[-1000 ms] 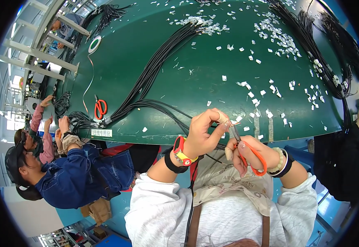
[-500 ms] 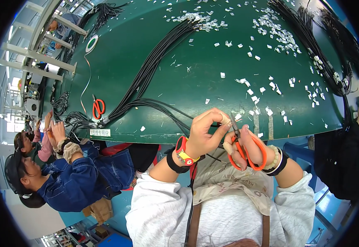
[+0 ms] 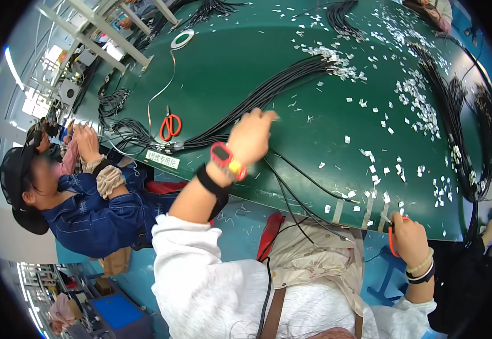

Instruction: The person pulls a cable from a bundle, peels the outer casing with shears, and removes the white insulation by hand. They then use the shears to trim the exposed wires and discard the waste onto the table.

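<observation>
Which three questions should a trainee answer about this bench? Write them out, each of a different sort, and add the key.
1. Multiple choice. What colour is the table top?
a) blue
b) green
c) white

2. True or false. The left hand is nearer to the black cables than to the white roll.

3. Fill in the gap. The right hand holds a pair of ____.

Key:
1. b
2. True
3. orange-handled scissors
</observation>
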Motion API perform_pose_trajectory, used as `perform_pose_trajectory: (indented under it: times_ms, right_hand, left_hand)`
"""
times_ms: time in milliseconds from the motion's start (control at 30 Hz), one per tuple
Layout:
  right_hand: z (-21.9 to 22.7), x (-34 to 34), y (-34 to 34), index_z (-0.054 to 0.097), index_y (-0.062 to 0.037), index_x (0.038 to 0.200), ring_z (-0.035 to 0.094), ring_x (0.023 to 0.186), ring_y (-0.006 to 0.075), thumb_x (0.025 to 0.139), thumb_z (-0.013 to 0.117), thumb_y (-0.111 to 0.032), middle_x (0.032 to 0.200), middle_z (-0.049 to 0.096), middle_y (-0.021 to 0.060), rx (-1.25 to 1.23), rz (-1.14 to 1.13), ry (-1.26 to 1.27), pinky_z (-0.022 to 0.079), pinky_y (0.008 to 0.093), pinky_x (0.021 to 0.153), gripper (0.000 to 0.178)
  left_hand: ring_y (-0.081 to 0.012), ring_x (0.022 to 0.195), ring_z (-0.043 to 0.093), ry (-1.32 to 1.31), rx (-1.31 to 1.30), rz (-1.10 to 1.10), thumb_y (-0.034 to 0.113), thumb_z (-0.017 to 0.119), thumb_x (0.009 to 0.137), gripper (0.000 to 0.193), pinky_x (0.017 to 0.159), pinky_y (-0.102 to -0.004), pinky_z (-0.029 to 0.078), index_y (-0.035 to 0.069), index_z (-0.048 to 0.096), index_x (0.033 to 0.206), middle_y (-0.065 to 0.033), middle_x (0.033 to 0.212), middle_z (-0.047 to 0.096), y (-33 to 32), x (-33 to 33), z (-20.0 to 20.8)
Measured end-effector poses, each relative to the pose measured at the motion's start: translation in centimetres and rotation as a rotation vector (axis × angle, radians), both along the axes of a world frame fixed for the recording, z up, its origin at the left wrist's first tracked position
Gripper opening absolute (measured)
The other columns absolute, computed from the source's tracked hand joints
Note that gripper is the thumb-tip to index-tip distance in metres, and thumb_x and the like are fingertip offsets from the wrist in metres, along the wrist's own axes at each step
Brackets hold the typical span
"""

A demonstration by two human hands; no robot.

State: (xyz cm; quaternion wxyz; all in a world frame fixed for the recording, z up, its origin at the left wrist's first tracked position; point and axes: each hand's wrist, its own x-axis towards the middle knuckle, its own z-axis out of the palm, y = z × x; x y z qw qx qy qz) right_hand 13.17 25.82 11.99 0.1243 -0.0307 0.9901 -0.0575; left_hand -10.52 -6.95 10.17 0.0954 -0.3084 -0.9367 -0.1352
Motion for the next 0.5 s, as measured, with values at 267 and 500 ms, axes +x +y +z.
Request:
perform_pose_trajectory:
  times_ms: [267, 500]
  right_hand:
    - [0.7, 0.4, 1.5, 0.050, -0.0045, 0.093, 0.054, 0.057, 0.0321, 0.061, 0.071, -0.008, 0.061, 0.055, 0.0120, -0.085, -0.047, 0.110, 0.042, 0.0386, 0.051, 0.039]
    - [0.0, 0.4, 1.6, 0.051, -0.0047, 0.099, 0.055, 0.057, 0.0310, 0.060, 0.073, -0.011, 0.060, 0.056, 0.0107, -0.127, -0.079, 0.149, 0.043, 0.0379, 0.051, 0.045]
  left_hand:
    - [-0.0344, 0.077, 0.058, -0.015, -0.300, 0.181, 0.013, 0.057, 0.076, 0.015, 0.066, -0.0431, 0.048, 0.001, 0.052, 0.084, -0.0164, 0.082, 0.057, -0.4, -6.4, -3.1]
    - [-0.0330, 0.073, 0.059, -0.078, -0.304, 0.248, 0.019, 0.059, 0.077, 0.021, 0.064, -0.0379, 0.050, 0.000, 0.052, 0.083, -0.0173, 0.079, 0.058, -0.1, -6.2, -3.2]
